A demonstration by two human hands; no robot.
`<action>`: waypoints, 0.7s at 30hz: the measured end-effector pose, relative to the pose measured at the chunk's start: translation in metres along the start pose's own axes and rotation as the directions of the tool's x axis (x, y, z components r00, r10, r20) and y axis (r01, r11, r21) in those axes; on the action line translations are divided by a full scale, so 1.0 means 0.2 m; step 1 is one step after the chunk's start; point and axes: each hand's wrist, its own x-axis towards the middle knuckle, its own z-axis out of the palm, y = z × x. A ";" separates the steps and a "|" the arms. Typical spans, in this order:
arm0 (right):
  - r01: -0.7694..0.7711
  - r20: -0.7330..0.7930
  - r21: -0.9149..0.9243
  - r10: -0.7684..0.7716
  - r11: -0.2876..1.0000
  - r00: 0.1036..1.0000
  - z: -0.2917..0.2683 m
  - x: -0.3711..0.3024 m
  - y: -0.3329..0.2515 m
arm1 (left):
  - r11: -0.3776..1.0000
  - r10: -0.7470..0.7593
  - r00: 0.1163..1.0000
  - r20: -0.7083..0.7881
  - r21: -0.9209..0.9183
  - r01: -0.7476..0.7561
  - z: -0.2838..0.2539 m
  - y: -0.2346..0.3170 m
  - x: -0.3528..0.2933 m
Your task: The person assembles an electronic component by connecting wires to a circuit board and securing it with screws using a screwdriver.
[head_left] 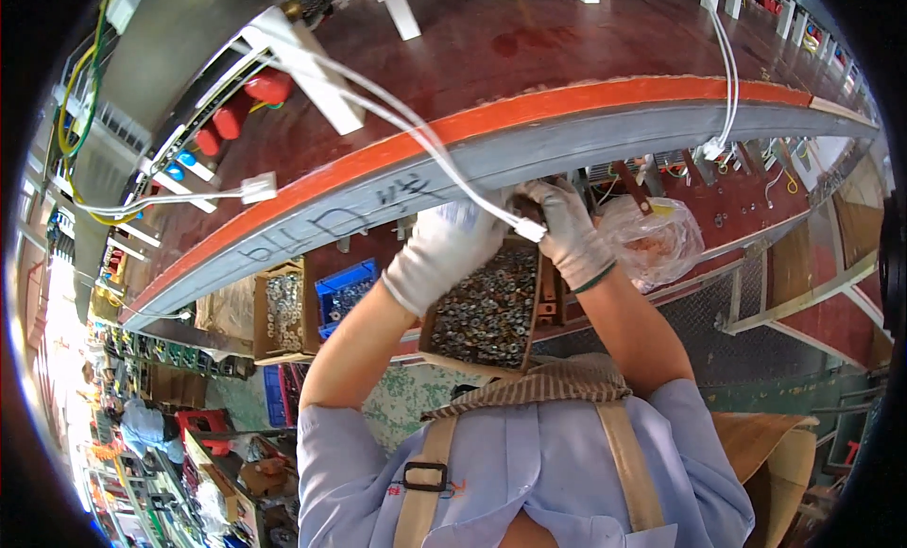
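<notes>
Both my hands wear whitish work gloves and meet under the grey front edge of the bench shelf. My left hand (449,250) reaches in above an open cardboard box (472,365) of small metal nuts and washers (484,307); its fingers are hidden by the shelf edge and the hand's back. My right hand (567,231) is beside it, its fingers curled round something dark that I cannot make out. A white cable with a white plug (529,230) hangs in front of the hands.
A blue bin (342,289) and a narrower cardboard box (283,312) of small metal parts stand to the left. A clear plastic bag (654,241) lies at right. White cables (726,85) hang over the red-edged upper shelf (567,94). Another person (146,430) is far left.
</notes>
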 end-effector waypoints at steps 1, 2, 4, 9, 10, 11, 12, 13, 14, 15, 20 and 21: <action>0.014 -0.017 -0.066 -0.015 0.998 1.000 -0.02 -0.01 0.00 | 0.975 -0.095 0.981 0.169 -0.183 0.126 -0.06 0.04 -0.08; -0.020 0.078 -0.098 0.027 0.995 0.997 -0.06 -0.05 -0.01 | 0.969 -0.103 0.978 0.184 -0.204 0.140 -0.09 0.03 -0.15; -0.027 0.017 -0.144 0.030 0.989 0.999 -0.02 -0.17 0.00 | 0.940 -0.178 0.942 0.285 -0.235 0.248 -0.19 -0.01 -0.27; 0.020 -0.009 -0.177 -0.022 0.984 1.000 -0.08 -0.39 0.06 | 0.854 -0.380 0.907 0.179 -0.309 0.419 -0.23 -0.22 -0.51; -0.006 -0.001 -0.234 0.006 0.972 1.000 -0.08 -0.41 0.08 | 0.845 -0.416 0.893 0.170 -0.290 0.449 -0.24 -0.25 -0.54; -0.035 0.004 -0.292 0.038 0.956 0.999 -0.08 -0.43 0.10 | 0.834 -0.454 0.877 0.161 -0.271 0.481 -0.25 -0.28 -0.55; -0.027 0.066 -0.325 0.051 0.945 0.997 -0.05 -0.44 0.13 | 0.840 -0.472 0.874 0.119 -0.239 0.487 -0.24 -0.32 -0.59; -0.039 0.059 -0.335 0.063 0.941 0.996 -0.03 -0.45 0.15 | 0.843 -0.491 0.867 0.083 -0.207 0.497 -0.21 -0.37 -0.62; -0.034 0.053 -0.408 0.060 0.912 0.997 0.00 -0.43 0.17 | 0.839 -0.509 0.858 0.065 -0.182 0.512 -0.21 -0.41 -0.65; -0.028 0.045 -0.479 0.057 0.877 0.997 0.01 -0.42 0.18 | 0.801 -0.562 0.822 0.089 -0.190 0.568 -0.22 -0.43 -0.66; -0.046 0.112 -0.650 0.155 0.759 0.982 -0.02 -0.36 0.09 | 0.775 -0.607 0.795 -0.003 -0.223 0.591 -0.31 -0.47 -0.72; -0.052 0.122 -0.657 0.174 0.752 0.977 -0.04 -0.36 0.06 | 0.733 -0.651 0.759 0.031 -0.234 0.638 -0.32 -0.48 -0.77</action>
